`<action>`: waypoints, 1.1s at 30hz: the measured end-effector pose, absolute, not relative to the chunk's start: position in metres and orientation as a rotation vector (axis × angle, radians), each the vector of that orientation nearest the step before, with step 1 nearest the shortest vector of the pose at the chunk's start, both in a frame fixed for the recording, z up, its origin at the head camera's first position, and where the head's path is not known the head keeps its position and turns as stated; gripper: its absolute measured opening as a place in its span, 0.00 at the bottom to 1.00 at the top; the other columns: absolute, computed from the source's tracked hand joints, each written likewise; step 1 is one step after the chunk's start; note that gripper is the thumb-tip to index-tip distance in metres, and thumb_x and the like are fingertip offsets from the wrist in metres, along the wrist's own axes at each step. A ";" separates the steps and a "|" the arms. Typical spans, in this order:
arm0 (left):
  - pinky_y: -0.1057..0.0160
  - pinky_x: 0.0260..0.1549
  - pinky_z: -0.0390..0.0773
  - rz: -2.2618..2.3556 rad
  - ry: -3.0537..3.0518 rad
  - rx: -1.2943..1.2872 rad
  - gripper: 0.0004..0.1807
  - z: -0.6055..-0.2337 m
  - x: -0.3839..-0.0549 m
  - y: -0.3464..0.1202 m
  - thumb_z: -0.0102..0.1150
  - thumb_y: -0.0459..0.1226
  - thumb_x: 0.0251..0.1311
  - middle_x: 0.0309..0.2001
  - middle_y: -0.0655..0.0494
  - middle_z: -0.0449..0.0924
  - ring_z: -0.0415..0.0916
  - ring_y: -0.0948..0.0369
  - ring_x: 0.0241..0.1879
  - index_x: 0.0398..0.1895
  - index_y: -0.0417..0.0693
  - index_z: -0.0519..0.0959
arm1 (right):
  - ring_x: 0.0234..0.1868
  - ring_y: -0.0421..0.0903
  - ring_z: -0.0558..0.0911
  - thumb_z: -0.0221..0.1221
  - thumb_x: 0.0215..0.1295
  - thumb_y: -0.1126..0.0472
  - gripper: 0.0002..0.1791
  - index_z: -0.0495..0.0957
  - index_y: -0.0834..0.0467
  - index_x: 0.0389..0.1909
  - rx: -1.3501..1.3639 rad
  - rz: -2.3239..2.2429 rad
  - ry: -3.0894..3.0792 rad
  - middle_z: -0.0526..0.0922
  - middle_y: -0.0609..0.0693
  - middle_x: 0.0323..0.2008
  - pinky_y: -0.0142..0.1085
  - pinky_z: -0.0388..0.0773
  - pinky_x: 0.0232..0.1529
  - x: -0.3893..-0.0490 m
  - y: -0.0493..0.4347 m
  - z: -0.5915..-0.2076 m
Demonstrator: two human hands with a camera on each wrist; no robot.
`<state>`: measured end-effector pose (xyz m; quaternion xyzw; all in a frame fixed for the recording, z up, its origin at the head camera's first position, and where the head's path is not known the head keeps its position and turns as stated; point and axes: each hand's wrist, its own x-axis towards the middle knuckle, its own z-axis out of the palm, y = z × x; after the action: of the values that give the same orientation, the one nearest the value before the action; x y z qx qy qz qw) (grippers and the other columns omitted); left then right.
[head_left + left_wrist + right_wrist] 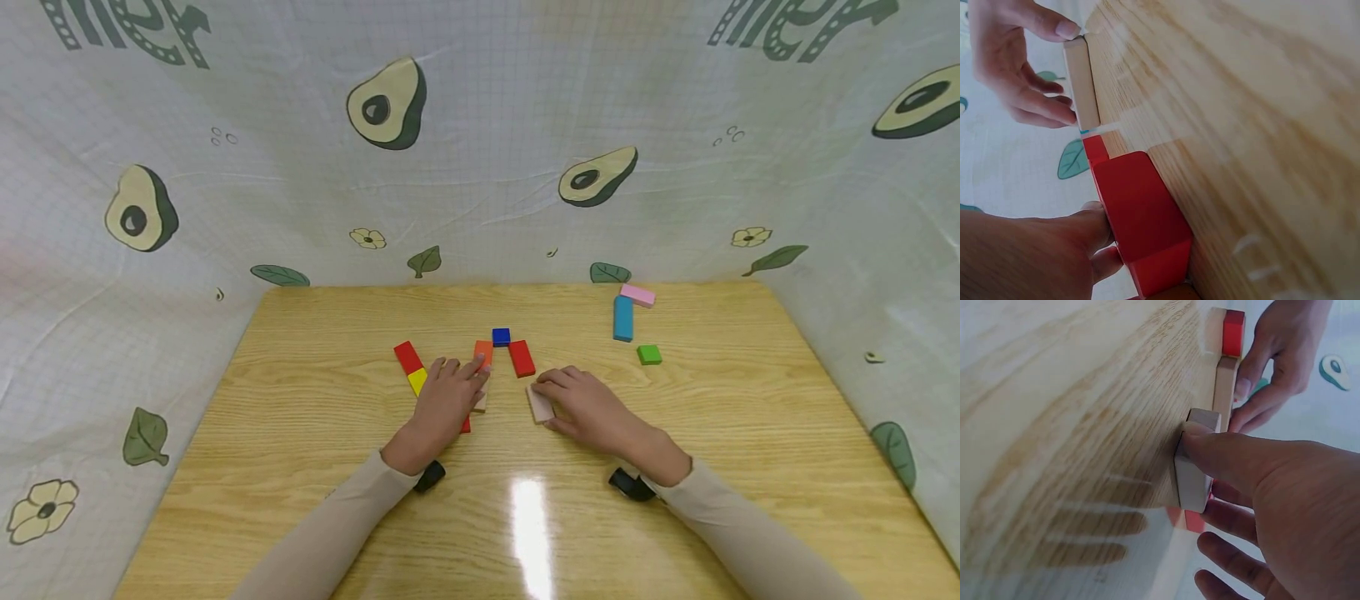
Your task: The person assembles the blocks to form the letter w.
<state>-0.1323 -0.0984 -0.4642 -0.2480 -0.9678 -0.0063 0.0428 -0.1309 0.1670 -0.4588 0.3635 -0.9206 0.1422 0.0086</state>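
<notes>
My right hand [588, 407] pinches a plain wooden block [540, 406] lying on the tabletop. In the right wrist view the thumb presses one end of this pale block [1194, 478] and fingertips touch its other end. To the left, my left hand [448, 398] has thumb and fingers about another plain wooden block [1225, 384], below an orange block [483, 350]. A red block [1144, 206] stands close under the left wrist. A second red block [522, 358] and a small blue block [501, 337] lie beyond, between the hands. The left palm's underside is hidden.
Left of the left hand, a red block [408, 357] and a yellow block [417, 382] form a slanted line, partly covered. At the back right lie a light blue block [623, 318], a pink block [637, 295] and a green block [649, 355]. A printed cloth [487, 167] surrounds the table.
</notes>
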 end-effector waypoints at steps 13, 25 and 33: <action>0.45 0.70 0.70 -0.040 -2.964 -0.759 0.21 -0.465 -0.133 -0.099 0.59 0.45 0.77 0.74 0.56 0.75 0.76 0.48 0.63 0.70 0.55 0.82 | 0.57 0.55 0.81 0.78 0.60 0.58 0.27 0.85 0.62 0.59 1.159 0.377 -2.851 0.83 0.55 0.57 0.50 0.82 0.58 -0.137 0.161 -0.458; 0.44 0.71 0.70 -0.031 -2.959 -0.765 0.22 -0.465 -0.133 -0.099 0.59 0.44 0.77 0.74 0.56 0.75 0.76 0.48 0.62 0.70 0.55 0.81 | 0.56 0.54 0.81 0.77 0.61 0.58 0.26 0.86 0.62 0.59 1.146 0.365 -2.856 0.83 0.55 0.56 0.48 0.83 0.55 -0.141 0.157 -0.460; 0.46 0.71 0.69 0.019 -2.972 -0.753 0.23 -0.463 -0.133 -0.097 0.59 0.45 0.77 0.74 0.57 0.74 0.76 0.49 0.63 0.72 0.56 0.80 | 0.55 0.53 0.80 0.78 0.60 0.58 0.26 0.86 0.61 0.58 1.123 0.387 -2.855 0.82 0.54 0.55 0.47 0.83 0.54 -0.144 0.157 -0.462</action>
<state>-0.1330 -0.0968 -0.4628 -0.2455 -0.9686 0.0063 0.0377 -0.1441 0.1567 -0.4616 0.3630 -0.9231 0.1250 0.0245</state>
